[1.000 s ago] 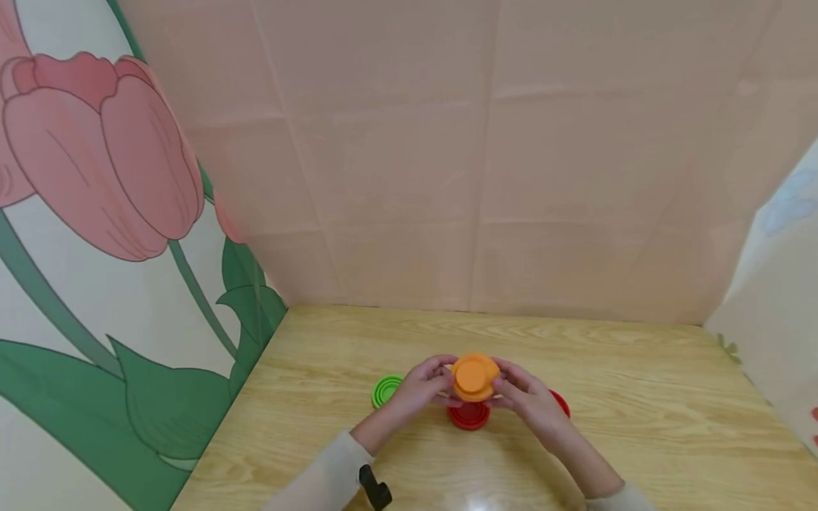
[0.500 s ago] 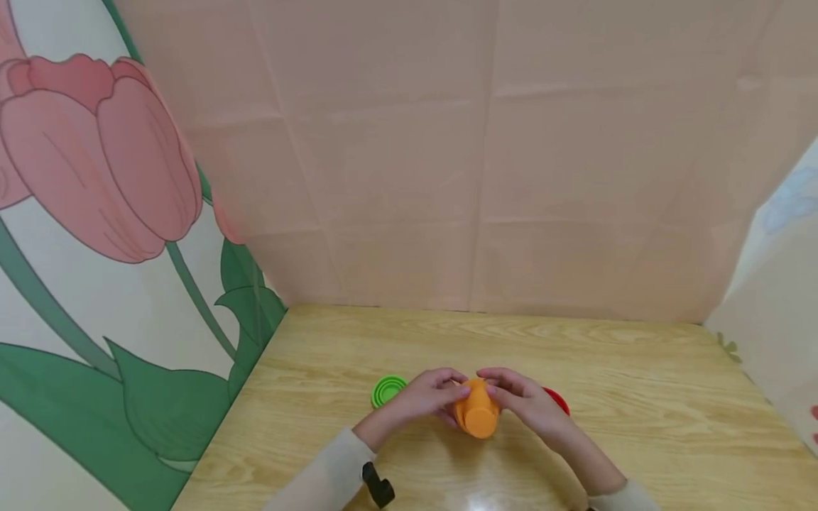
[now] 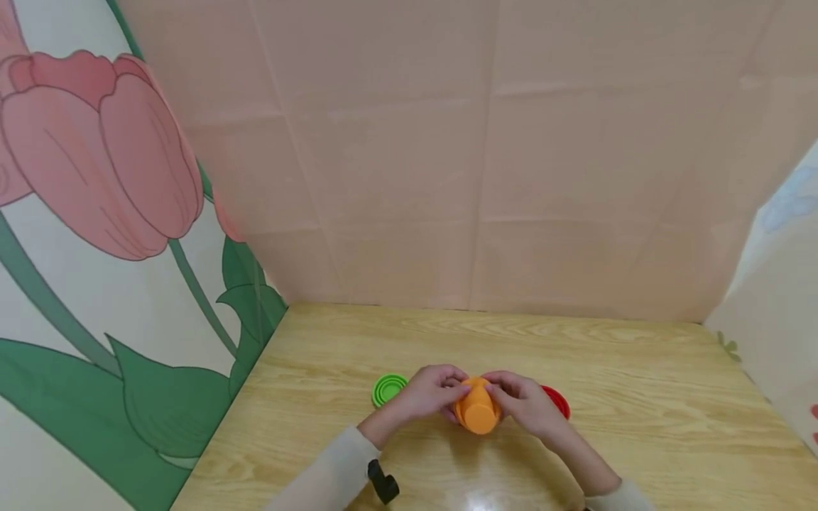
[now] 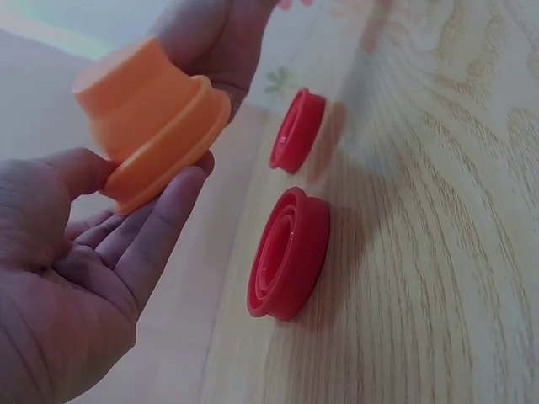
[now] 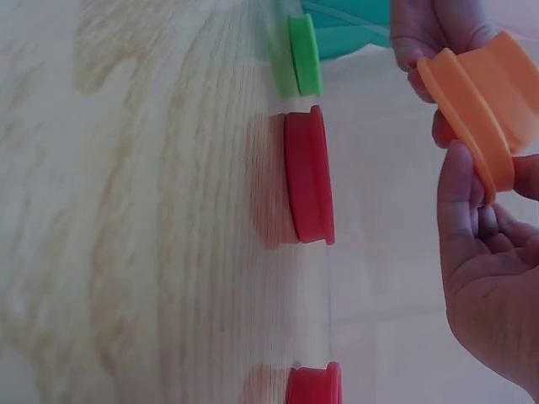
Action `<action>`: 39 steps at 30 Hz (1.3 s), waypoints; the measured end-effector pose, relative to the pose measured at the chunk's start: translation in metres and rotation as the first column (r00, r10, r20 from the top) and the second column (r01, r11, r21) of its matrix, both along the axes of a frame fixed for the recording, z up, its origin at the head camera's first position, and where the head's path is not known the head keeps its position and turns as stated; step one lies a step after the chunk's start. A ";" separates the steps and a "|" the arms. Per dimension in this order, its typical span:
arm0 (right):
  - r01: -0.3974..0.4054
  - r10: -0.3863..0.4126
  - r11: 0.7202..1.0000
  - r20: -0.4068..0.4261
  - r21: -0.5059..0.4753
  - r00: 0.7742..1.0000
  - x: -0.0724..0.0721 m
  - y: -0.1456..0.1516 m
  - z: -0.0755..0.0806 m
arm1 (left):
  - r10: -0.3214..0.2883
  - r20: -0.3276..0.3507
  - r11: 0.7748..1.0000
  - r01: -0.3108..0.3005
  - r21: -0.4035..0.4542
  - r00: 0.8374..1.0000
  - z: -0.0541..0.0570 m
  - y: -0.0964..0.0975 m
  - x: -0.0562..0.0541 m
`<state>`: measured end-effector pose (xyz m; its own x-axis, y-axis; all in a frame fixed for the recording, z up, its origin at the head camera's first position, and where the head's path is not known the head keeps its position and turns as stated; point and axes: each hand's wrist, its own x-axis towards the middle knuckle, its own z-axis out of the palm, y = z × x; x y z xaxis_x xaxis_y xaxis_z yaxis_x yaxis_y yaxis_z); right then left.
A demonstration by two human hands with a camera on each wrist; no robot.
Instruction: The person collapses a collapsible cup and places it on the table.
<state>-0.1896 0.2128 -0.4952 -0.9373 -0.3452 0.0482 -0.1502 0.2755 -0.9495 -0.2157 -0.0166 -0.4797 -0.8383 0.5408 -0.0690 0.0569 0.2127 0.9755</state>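
Observation:
An orange collapsible cup (image 3: 478, 408) is held above the table between both hands. It is stretched out in steps, its narrow end tilted toward the person. My left hand (image 3: 429, 394) grips the wide rim, its thumb on one side and fingers beneath, as the left wrist view shows. On the opposite side, my right hand (image 3: 529, 406) grips the cup likewise; the right wrist view has its thumb and fingers about the rim (image 5: 476, 126). Below lies a flattened red collapsible cup (image 4: 290, 257), hidden behind the orange one in the head view.
A flattened green collapsible cup (image 3: 389, 390) lies left of the hands on the wooden table (image 3: 332, 341). Another red one (image 3: 557, 402) lies to the right, partly behind the right hand. A pinkish sheet (image 3: 409, 156) hangs behind the table.
Both hands have tilted the orange cup, so its narrow end points down toward the person, and it looks longer. It now covers the middle red cup. The last half second shows little movement.

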 end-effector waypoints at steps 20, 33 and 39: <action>-0.072 0.120 0.963 0.173 -0.261 0.977 0.000 0.006 0.007 | -0.056 0.083 0.996 0.050 0.074 0.995 0.002 -0.006 -0.004; -0.220 0.260 0.952 0.183 -0.213 0.948 0.000 0.008 0.005 | -0.086 0.056 0.996 0.087 -0.032 0.995 0.003 -0.007 -0.001; -0.222 0.245 0.960 0.134 -0.170 0.960 0.001 0.004 0.011 | -0.037 -0.029 0.997 0.035 -0.071 0.999 0.002 -0.002 0.001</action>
